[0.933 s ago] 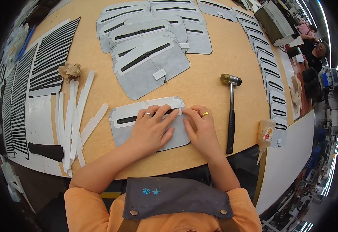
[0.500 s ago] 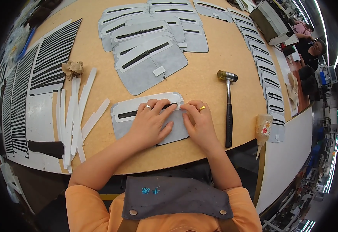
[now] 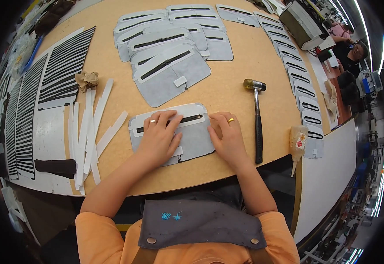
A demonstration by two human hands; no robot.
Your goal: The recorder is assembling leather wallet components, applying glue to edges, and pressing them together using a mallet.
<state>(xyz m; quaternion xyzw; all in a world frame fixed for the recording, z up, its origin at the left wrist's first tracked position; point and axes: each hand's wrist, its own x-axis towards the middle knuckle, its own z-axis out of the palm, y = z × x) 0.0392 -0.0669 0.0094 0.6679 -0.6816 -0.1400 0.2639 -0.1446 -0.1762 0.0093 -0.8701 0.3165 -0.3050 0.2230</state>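
Note:
A grey fabric panel (image 3: pixel 196 140) with a white-edged slot and a black zipper lies flat on the wooden table (image 3: pixel 227 94) close to the front edge. My left hand (image 3: pixel 159 136) rests flat on the panel's left half, fingers spread over the zipper slot, a ring on one finger. My right hand (image 3: pixel 228 137) presses on the panel's right end, fingers together, also ringed. Neither hand grips anything; both lie palm down on the panel.
A hammer (image 3: pixel 257 116) lies right of my right hand, a glue bottle (image 3: pixel 297 143) beyond it. Stacked grey zipper panels (image 3: pixel 170 48) fill the far table. White strips (image 3: pixel 91 132) and black striped sheets (image 3: pixel 62 70) lie left. A seated person (image 3: pixel 354 50) is far right.
My hands have shifted slightly on the panel, the left fingers spreading along the zipper slot. The panel stays in place.

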